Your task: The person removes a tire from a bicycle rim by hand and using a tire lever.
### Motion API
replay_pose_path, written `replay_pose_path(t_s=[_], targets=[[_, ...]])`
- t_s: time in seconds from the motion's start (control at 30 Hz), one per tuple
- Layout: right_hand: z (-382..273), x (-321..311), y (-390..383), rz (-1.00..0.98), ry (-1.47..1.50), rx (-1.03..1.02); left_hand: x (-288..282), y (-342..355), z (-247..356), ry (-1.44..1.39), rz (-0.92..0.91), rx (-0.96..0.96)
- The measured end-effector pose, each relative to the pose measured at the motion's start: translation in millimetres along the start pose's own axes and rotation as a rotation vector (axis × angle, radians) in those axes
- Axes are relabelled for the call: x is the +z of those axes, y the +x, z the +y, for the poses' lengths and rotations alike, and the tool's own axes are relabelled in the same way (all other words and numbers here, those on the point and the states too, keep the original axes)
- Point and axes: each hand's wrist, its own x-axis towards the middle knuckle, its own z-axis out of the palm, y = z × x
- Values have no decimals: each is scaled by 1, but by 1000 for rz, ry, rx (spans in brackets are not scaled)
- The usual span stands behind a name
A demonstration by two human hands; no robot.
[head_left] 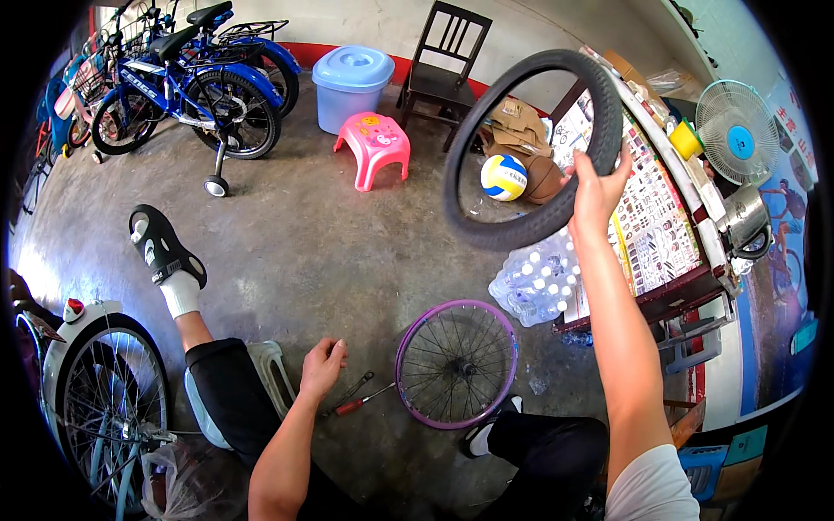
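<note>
My right hand (598, 187) is raised at the right, its fingers and thumb closed round the lower right side of a black bicycle tyre (607, 113). The tyre is held up off the floor, with no wheel inside it. My left hand (322, 368) hangs low in the middle, fingers curled in and nothing seen in them. Below it on the floor lie a screwdriver (349, 406) with a red handle and a small dark metal tool (358, 382), perhaps a wrench. Between my legs a bare wheel with a purple rim (466, 369) lies next to my foot.
Shrink-wrapped water bottles (537, 280) stand beside a table (651, 221) at the right. A pink stool (373, 148), a blue lidded bucket (352, 87), a dark chair (443, 74) and balls (504, 178) are farther off. Blue bicycles (195, 95) stand far left, another bicycle wheel (111, 404) near left.
</note>
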Motion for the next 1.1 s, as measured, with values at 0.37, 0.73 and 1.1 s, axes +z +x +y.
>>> replay_pose_path(t_s=[0.37, 0.73, 1.1], targets=[[43, -7, -53, -86, -13, -4, -3, -1, 1, 204, -6, 48], [59, 33, -153, -336, 49, 168, -7, -7, 13, 285, 12, 88], [82, 65, -191, -580, -304, -247, -9, -12, 21, 307, 23, 86]])
